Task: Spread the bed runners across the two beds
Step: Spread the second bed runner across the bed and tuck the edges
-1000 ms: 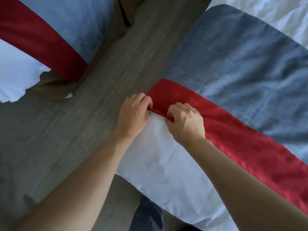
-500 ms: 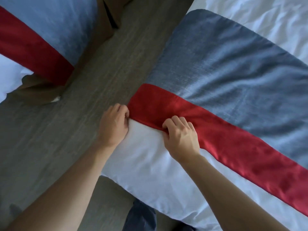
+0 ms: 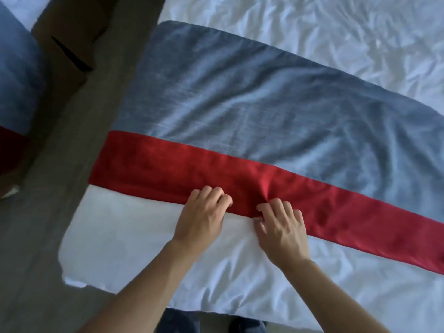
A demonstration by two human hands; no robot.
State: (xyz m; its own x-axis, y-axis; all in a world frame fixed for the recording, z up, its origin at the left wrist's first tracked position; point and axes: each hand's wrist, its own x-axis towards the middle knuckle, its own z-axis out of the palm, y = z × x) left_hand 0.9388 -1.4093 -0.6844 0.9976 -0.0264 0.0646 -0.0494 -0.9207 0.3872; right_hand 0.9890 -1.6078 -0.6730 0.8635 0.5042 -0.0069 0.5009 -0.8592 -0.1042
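The bed runner point(image 3: 240, 121) lies across the near bed point(image 3: 144, 248), its long axis running left to right. Both hands pinch its red near edge point(image 3: 168, 169): the left hand point(image 3: 201, 217) nearer the bed's left side, the right hand point(image 3: 282, 230) just beside it, so any smoothing should run sideways along that edge.

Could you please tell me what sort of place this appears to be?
Probably a hotel twin room: a white-sheeted bed carries a blue-grey and red fabric bed runner, a matching blue-grey and red runner lies on a second bed to the left, and grey wood-look flooring runs between them.
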